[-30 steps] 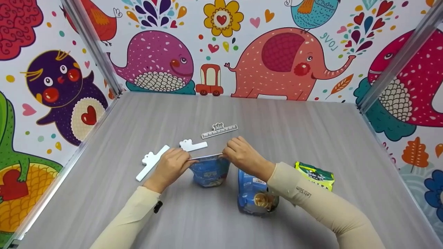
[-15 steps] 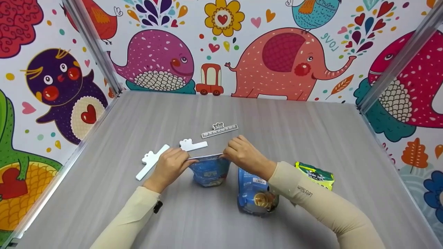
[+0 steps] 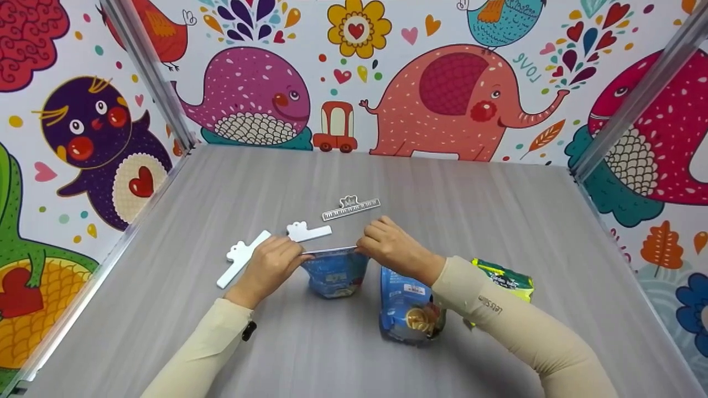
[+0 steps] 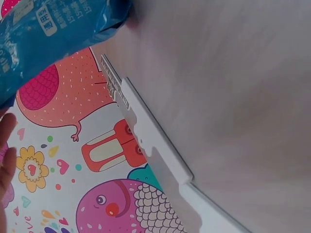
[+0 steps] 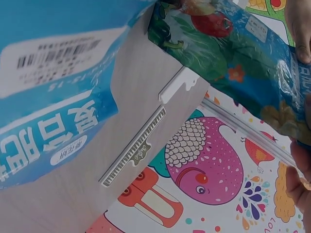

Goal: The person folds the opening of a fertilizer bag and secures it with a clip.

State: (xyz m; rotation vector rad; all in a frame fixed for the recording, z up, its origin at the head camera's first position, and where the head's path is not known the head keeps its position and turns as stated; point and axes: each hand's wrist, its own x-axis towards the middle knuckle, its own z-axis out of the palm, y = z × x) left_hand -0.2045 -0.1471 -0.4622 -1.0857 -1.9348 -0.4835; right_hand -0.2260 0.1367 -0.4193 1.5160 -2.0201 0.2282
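A blue printed plastic bag (image 3: 336,279) stands on the table, its top edge stretched flat between both hands. My left hand (image 3: 271,266) pinches the left end of that edge, and my right hand (image 3: 394,247) pinches the right end. In the left wrist view the same bag (image 4: 53,43) fills the upper left corner, with some fingers below it. The right wrist view shows its front (image 5: 233,63), printed with leaves and a red fruit or vegetable. Close beside, under the right wrist, is a second blue bag (image 3: 409,309) with a barcode label.
A long white clip (image 3: 243,260) lies left of the left hand. Behind the held bag are a shorter white clip (image 3: 310,232) and a piano-keyboard clip (image 3: 352,209). A green and yellow bag (image 3: 503,281) sits partly behind the right sleeve. Cartoon-printed walls enclose the table.
Both hands stay on the bag's top edge with hardly any motion. The right forearm has shifted very slightly, and the other bags and the clips lie where they were.
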